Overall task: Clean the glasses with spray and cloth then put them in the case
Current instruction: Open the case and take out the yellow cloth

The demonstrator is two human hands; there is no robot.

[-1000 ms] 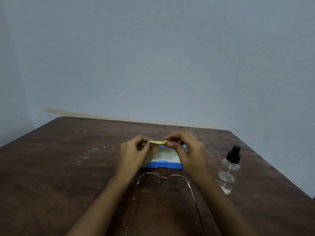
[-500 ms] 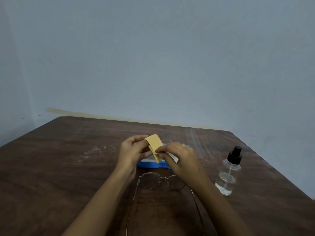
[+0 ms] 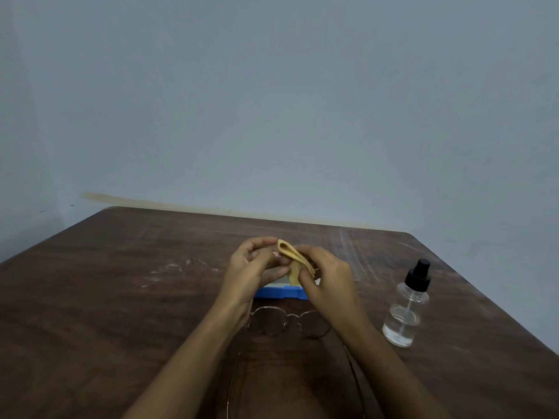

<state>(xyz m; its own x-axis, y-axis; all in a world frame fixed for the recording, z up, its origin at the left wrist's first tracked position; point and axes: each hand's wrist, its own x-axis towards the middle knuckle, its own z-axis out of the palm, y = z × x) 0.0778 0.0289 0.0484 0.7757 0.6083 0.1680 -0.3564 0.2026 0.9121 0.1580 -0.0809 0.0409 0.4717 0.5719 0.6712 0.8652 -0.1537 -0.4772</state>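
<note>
A small folded yellow cloth (image 3: 292, 258) is held up between my two hands above the blue glasses case (image 3: 281, 292). My left hand (image 3: 252, 270) pinches its left side and my right hand (image 3: 328, 275) grips its right and lower part. The case lies open on the table, mostly hidden behind my hands. Thin metal-framed glasses (image 3: 286, 323) lie on the table just in front of the case, arms unfolded toward me. A clear spray bottle (image 3: 406, 309) with a black nozzle stands upright to the right, apart from my hands.
The dark wooden table (image 3: 121, 313) has pale smudges at the left and back right. Its far edge meets a plain blue-grey wall. The table's right edge runs diagonally just past the spray bottle.
The cloth went from stretched flat between both hands to folded over and bunched. My right hand has closed in toward my left, and both hands sit slightly lower over the case.
</note>
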